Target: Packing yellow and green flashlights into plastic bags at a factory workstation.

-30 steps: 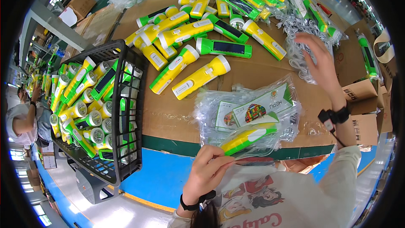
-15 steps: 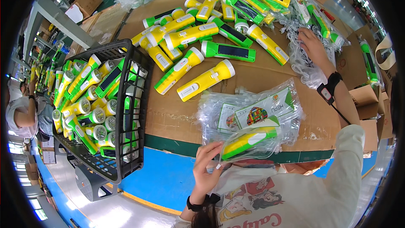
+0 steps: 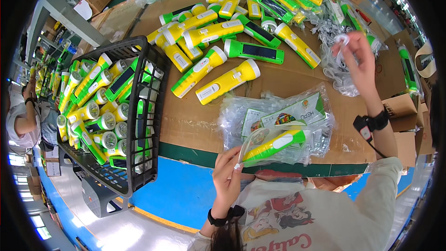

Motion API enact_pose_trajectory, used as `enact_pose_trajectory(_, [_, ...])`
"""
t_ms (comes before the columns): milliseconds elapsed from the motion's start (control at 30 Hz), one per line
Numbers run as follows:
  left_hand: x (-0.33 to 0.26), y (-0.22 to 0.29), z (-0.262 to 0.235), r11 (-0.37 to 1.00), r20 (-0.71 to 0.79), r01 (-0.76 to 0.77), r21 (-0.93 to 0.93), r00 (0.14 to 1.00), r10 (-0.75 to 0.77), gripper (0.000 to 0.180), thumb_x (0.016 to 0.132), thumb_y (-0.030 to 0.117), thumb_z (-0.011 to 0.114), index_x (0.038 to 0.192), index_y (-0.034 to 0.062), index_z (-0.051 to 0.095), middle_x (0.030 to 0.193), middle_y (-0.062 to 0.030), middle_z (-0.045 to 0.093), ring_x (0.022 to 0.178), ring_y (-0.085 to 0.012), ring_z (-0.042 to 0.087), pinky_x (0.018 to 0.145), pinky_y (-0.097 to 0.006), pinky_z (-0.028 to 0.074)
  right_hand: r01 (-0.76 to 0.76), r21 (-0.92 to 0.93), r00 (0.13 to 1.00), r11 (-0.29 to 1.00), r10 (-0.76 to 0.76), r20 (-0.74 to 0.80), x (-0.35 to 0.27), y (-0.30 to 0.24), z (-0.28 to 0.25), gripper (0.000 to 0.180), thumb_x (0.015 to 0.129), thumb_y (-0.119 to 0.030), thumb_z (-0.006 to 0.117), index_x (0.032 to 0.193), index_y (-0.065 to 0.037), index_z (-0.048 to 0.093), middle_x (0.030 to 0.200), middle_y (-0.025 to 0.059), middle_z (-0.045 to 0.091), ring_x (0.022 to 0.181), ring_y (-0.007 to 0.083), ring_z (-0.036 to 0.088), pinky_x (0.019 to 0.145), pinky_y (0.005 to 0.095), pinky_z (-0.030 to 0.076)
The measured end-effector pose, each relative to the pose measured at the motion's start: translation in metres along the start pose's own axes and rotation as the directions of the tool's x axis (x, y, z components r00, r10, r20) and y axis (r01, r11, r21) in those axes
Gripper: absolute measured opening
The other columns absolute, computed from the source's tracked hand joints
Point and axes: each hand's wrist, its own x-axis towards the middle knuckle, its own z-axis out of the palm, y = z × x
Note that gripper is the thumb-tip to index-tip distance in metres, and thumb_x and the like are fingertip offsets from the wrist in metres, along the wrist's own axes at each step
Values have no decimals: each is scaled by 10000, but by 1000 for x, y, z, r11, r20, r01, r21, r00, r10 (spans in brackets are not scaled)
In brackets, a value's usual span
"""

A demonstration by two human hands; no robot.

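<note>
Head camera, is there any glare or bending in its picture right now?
In the head view, the table's green front edge bows into a curve; in the head view, white glare streaks the floor at lower left; in the head view, the clear bag in the left hand shows reflections.

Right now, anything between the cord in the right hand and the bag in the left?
Nothing visible blocks the space between the cord in the right hand and the bag in the left hand. Only a low pile of bags lies along that line.
</note>
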Motion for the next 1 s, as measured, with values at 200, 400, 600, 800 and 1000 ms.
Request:
enact_pose_trajectory(200, [6, 9, 10, 1000, -56, -17, -25, 998, 15, 300, 915, -5, 549, 1185, -46, 675, 1214, -171, 656, 1085, -297, 592, 957, -373, 449, 595, -177, 678, 784, -370, 635, -55, -79, 80, 274, 817, -123, 724, 1072, -58, 649, 915, 57, 659, 767, 225, 663, 640, 315, 530])
enact_pose_trajectory(400, [18, 14, 13, 995, -126, -27, -96, 992, 15, 294, 939, -3, 525, 1193, -59, 663, 1198, -188, 666, 1092, -289, 615, 960, -375, 459, 435, -75, 806, 897, -352, 476, -49, -76, 88, 250, 805, -157, 736, 1025, -64, 661, 851, 67, 653, 705, 251, 644, 600, 355, 509])
enact_pose_trajectory(600, [26, 15, 23, 985, -274, -21, -173, 961, -28, 164, 967, 7, 514, 994, -69, 657, 1005, -151, 679, 878, -209, 625, 785, -304, 478, 455, -66, 809, 888, -381, 448, -37, -110, 114, 278, 818, -226, 739, 1024, -66, 644, 914, 74, 637, 777, 247, 627, 608, 351, 487])
enact_pose_trajectory(800, [35, 19, 39, 976, -481, -131, -177, 876, 30, 158, 980, 62, 546, 892, -46, 619, 825, -81, 619, 735, -138, 533, 655, -259, 417, 561, 87, 657, 823, -506, 558, -27, -96, 157, 267, 798, -270, 748, 874, -85, 571, 824, 38, 513, 760, 226, 549, 596, 360, 457])
enact_pose_trajectory(1000, [39, 17, 33, 953, -555, -172, -251, 832, 3, 215, 1009, 113, 538, 849, -18, 598, 813, -59, 601, 724, -129, 521, 660, -260, 418, 631, 56, 569, 774, -511, 644, -31, -90, 136, 198, 802, -216, 704, 859, -93, 560, 825, 34, 517, 792, 235, 549, 664, 382, 459])
